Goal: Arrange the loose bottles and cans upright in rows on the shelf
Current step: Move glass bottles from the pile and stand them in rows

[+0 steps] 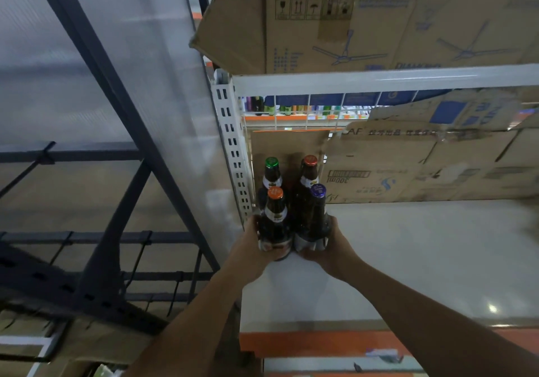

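Several dark brown bottles stand upright in a tight block at the left end of the white shelf (423, 260). The back pair has a green cap (271, 162) and a red cap (310, 161). In front stand an orange-capped bottle (275, 216) and a purple-capped bottle (317, 216). My left hand (256, 248) grips the orange-capped bottle near its base. My right hand (329, 248) grips the base of the purple-capped bottle. Both front bottles touch each other and the back pair.
A perforated white upright (232, 149) borders the bottles on the left. Flattened cardboard boxes (423, 166) lean at the shelf's back. A higher shelf rail (379, 80) carries more cardboard boxes (335, 18). Dark metal racking (96, 201) fills the left. An orange edge strip (306, 343) fronts the shelf.
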Demonstrator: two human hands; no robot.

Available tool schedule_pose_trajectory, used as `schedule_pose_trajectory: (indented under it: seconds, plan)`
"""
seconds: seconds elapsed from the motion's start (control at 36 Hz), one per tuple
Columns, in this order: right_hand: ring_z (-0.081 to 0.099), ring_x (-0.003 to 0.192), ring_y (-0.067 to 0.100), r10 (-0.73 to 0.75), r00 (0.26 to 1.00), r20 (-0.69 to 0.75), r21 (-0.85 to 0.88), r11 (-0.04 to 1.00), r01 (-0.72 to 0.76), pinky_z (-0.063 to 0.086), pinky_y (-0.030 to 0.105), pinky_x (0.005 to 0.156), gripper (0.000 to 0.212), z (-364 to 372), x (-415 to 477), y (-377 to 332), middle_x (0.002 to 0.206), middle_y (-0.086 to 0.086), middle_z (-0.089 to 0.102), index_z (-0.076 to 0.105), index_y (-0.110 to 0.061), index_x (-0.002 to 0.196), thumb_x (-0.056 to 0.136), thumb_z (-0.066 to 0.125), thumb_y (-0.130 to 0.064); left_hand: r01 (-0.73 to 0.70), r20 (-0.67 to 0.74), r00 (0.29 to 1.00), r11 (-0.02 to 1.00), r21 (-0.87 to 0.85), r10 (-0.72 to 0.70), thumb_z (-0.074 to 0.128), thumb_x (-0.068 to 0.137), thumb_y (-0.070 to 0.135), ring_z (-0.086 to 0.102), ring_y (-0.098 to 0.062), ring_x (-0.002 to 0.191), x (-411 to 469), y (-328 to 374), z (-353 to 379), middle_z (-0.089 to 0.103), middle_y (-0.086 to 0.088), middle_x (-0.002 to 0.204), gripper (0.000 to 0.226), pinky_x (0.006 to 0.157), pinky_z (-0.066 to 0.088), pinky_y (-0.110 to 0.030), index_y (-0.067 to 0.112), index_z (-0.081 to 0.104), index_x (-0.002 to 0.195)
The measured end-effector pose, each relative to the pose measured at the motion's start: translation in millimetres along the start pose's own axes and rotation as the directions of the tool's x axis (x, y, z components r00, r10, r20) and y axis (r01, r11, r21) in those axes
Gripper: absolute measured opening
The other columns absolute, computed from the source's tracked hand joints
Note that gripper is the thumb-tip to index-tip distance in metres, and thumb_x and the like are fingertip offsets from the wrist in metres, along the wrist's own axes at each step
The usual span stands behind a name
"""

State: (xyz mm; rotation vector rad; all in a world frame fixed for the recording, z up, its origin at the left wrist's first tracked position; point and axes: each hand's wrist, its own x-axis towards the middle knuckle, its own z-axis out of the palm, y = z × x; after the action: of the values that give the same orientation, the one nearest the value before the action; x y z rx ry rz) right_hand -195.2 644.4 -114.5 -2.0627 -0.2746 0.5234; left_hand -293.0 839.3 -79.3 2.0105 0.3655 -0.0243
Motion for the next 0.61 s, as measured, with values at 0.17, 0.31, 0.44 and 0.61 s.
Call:
schedule_pose_trajectory:
  seconds: [0.17, 0.31, 0.44, 0.61]
  plan:
    - [0.053, 0.115, 0.017, -0.026, 0.999, -0.028, -0.045, 0.999, 0.025, 0.053, 0.032, 0.087, 0.086, -15, -16, -26, 0.124, -0.007, 0.051, 0.037, -0.021, 0.136, 0.070, 0.092, -0.013, -0.118, 0.024, 0.993, 0.991, 0.068, 0.117, 0.086, 0.079, 0.024, 0.066, -0.005, 0.108, 0, 21, -8, 0.070, 0.010, 0.109, 0.042, 0.101, 0.055, -0.035, 0.027, 0.062, 0.113]
    - [0.046, 0.129, 0.015, -0.145, 0.983, -0.109, -0.035, 0.989, 0.142, 0.040, 0.032, 0.101, 0.085, -33, -43, -44, 0.133, -0.011, 0.050, 0.041, -0.026, 0.143, 0.073, 0.089, -0.023, -0.084, -0.086, 0.993, 0.996, -0.003, 0.083, 0.073, 0.090, 0.016, 0.061, -0.002, 0.090, -27, 65, -27, 0.063, 0.012, 0.096, 0.027, 0.082, 0.051, -0.025, 0.033, 0.053, 0.098]
    - [0.042, 0.124, 0.003, -0.256, 0.947, -0.194, -0.113, 0.965, 0.238, 0.033, 0.021, 0.099, 0.070, -69, -77, -60, 0.134, -0.015, 0.048, 0.046, -0.031, 0.142, 0.083, 0.084, -0.032, -0.230, -0.316, 0.909, 0.959, 0.163, 0.272, 0.067, 0.094, 0.021, 0.061, -0.002, 0.089, -55, 107, -38, 0.064, 0.014, 0.098, 0.020, 0.077, 0.052, -0.025, 0.030, 0.058, 0.110]
    - [0.041, 0.127, 0.001, -0.393, 0.881, -0.261, -0.178, 0.917, 0.357, 0.033, 0.022, 0.103, 0.071, -153, -139, -66, 0.138, -0.019, 0.046, 0.046, -0.035, 0.145, 0.085, 0.082, -0.026, -0.440, -0.112, 0.857, 0.828, 0.347, 0.503, 0.068, 0.092, 0.031, 0.056, -0.005, 0.113, -79, 196, 20, 0.060, 0.020, 0.120, 0.041, 0.094, 0.048, -0.028, 0.038, 0.056, 0.131]
